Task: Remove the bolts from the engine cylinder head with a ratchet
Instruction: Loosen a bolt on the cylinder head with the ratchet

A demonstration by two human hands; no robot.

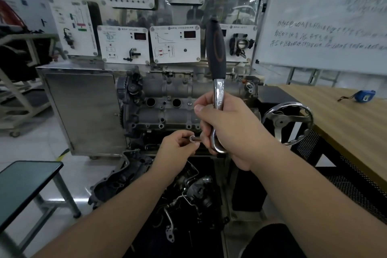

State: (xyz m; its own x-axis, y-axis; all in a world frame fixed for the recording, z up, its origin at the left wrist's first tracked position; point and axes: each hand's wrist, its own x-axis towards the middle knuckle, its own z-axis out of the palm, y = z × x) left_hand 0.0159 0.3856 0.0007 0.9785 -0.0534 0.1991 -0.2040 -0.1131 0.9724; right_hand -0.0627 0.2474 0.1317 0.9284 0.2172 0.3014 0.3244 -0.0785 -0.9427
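- Two hands meet in front of the engine: your left hand [178,148] pinches a small bolt [193,138] between thumb and fingertips, its ringed end facing you.
- Your right hand [232,132] has its fingers clenched around the chrome shank of the ratchet [217,81], just beside the left hand at its 3 o'clock.
- The ratchet stands nearly upright, its black grip pointing to 12 o'clock and its head low in your palm; the bolt's far end reaches toward that head, though the join is hidden.
- The cylinder head [167,109] sits at 11 o'clock from your hands, with two round open bores on top.
- A chrome handwheel [288,123] is at 3 o'clock, against the wooden counter [345,123], where a blue tape measure [365,95] lies.
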